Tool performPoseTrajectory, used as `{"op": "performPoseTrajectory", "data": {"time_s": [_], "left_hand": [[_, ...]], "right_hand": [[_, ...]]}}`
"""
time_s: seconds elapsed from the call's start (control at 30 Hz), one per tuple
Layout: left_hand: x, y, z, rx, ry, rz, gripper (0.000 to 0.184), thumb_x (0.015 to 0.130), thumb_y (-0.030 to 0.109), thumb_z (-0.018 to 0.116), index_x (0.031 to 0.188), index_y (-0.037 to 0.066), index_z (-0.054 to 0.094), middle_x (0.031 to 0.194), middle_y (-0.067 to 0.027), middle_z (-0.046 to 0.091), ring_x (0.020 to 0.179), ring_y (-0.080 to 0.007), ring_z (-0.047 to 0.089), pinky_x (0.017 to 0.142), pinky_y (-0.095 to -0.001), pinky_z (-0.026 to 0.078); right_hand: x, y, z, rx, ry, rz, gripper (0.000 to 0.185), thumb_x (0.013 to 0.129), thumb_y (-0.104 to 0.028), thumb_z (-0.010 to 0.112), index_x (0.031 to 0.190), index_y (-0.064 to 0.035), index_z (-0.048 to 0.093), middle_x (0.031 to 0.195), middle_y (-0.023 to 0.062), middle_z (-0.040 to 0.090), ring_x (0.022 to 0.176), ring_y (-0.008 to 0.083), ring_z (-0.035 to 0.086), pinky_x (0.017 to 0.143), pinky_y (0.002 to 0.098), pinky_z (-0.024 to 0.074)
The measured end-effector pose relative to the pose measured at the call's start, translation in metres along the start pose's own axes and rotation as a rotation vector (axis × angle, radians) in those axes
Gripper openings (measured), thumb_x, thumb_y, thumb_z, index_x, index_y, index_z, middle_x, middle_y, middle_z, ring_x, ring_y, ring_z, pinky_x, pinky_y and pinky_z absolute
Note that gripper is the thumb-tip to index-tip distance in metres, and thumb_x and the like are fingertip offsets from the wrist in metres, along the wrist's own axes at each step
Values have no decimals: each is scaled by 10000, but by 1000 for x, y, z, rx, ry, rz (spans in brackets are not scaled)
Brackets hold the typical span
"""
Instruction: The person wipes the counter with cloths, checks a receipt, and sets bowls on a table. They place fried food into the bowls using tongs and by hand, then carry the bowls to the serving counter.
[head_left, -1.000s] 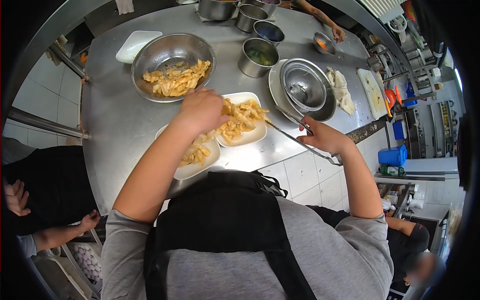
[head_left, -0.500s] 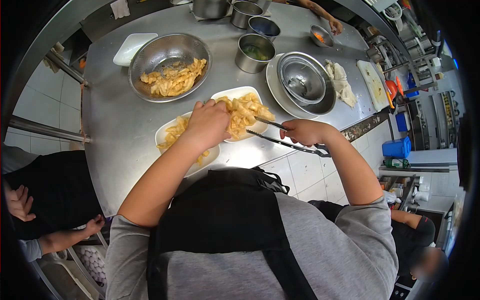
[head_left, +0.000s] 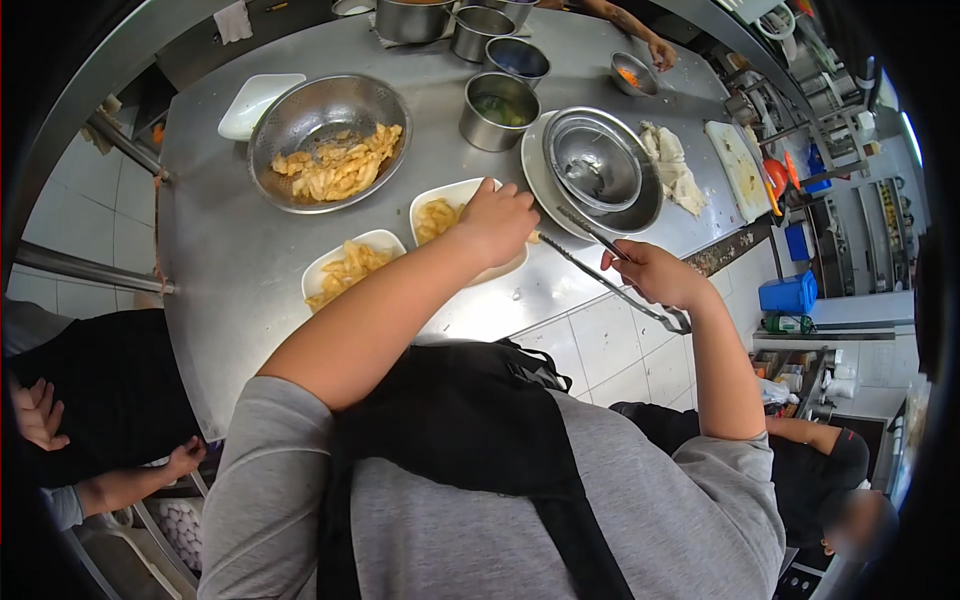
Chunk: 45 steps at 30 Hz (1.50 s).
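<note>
My left hand (head_left: 497, 222) is over the right end of a white dish (head_left: 415, 207) of golden fried pieces (head_left: 436, 216). Its fingers curl down, with their tips hidden; one fried piece (head_left: 533, 237) shows at their edge. In my right hand (head_left: 652, 274) are metal tongs (head_left: 598, 277), jaws apart, their tips pointing up and left beside my left hand. To the left, a second white dish (head_left: 384, 237) also holds fried pieces (head_left: 345, 268), partly covered by my left forearm. Behind the dishes, a perforated steel bowl (head_left: 397, 100) contains more fried pieces (head_left: 345, 165).
Nested steel bowls (head_left: 600, 165) rest on a white plate (head_left: 533, 180), near a crumpled cloth (head_left: 675, 170) and a cutting board (head_left: 738, 172). Several steel pots (head_left: 500, 112) stand at the back. Another person's hand (head_left: 661, 52) is by a small bowl (head_left: 633, 75); someone else stands at left.
My left hand has moved right across the dish, uncovering the fried pieces at its left end. My right hand and the tongs have shifted right and slightly down.
</note>
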<state>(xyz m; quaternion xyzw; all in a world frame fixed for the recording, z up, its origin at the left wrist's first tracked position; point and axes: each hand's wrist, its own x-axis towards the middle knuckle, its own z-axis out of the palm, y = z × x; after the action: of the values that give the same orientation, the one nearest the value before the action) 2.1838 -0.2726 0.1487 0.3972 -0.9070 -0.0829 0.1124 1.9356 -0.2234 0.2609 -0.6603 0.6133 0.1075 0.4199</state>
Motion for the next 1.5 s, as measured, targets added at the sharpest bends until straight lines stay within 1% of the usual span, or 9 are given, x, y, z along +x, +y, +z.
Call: {"op": "performPoseTrajectory", "data": {"time_s": [0.2, 0.37, 0.5, 0.7, 0.9, 0.97, 1.07, 1.23, 1.5], "left_hand": [[-13, -12, -35, -66, -166, 63, 269, 785, 123, 689, 1045, 188, 709, 1062, 12, 628, 1093, -201, 561, 1001, -442, 367], [-42, -27, -20, -68, 15, 211, 414, 801, 26, 604, 1169, 193, 697, 1247, -6, 628, 1267, -216, 508, 1109, -529, 300], [-61, -20, -33, -327, 116, 15, 389, 823, 14, 577, 1161, 160, 703, 1243, -47, 620, 1220, -272, 537, 1063, -429, 385], [-128, -55, -60, -325, 668, -368, 283, 790, 36, 658, 1054, 123, 710, 1137, -84, 608, 1092, -298, 562, 938, -408, 458], [-198, -129, -47, -230, 1044, -838, 409, 871, 109, 662, 1274, 110, 590, 1172, -97, 571, 1042, -257, 555, 884, -356, 474], [-210, -147, -37, -708, 965, -1196, 569, 925, 195, 655, 1430, 76, 422, 1165, -74, 559, 1001, -187, 553, 838, -343, 479], [-210, -146, -37, -1184, 851, -1183, 664, 962, 350, 628, 1482, 52, 342, 1148, -50, 562, 961, -132, 561, 779, -281, 477], [-196, -150, -32, -1222, 872, -1069, 674, 965, 87, 606, 1514, 27, 219, 938, -56, 557, 789, -109, 591, 689, -234, 536], [-192, -148, -38, -1275, 895, -1047, 673, 958, 57, 596, 1505, -18, 210, 857, -58, 552, 710, -119, 605, 633, -237, 544]], "right_hand": [[-16, 26, 17, 655, 104, 58, 181, 1043, -211, 500, 1162, -109, 589, 674, -79, 428, 497, 23, 337, 433, 199, 250], [0, 25, 32, 829, 117, -118, 581, 894, -340, 733, 1343, -121, 434, 840, -37, 547, 642, 44, 497, 496, 194, 403], [23, -2, 35, 824, 63, -171, 683, 802, -87, 730, 1391, -174, 394, 977, -23, 560, 758, 71, 534, 583, 247, 473], [63, -84, 16, 306, 24, -322, 608, 943, -229, 640, 1480, -101, 385, 960, 31, 617, 800, 124, 570, 720, 294, 484], [119, -192, 4, -788, 375, -524, 590, 916, -427, 651, 1437, -218, 469, 1092, 168, 675, 938, 323, 681, 790, 424, 539], [137, -233, 7, -936, 347, -506, 594, 903, -447, 658, 1422, -217, 486, 1117, 157, 678, 963, 317, 683, 802, 419, 545], [165, -292, 20, -1173, 256, -387, 593, 876, -467, 683, 1387, -207, 534, 1149, 127, 684, 1005, 299, 685, 820, 405, 553], [198, -336, 48, -1308, 145, -252, 442, 837, -446, 732, 1183, -174, 696, 1119, 59, 708, 1065, 264, 673, 835, 408, 557], [145, -298, 13, -1172, 323, -473, 380, 848, -381, 730, 1156, -159, 711, 1087, 75, 719, 1026, 269, 686, 811, 394, 559]]}}
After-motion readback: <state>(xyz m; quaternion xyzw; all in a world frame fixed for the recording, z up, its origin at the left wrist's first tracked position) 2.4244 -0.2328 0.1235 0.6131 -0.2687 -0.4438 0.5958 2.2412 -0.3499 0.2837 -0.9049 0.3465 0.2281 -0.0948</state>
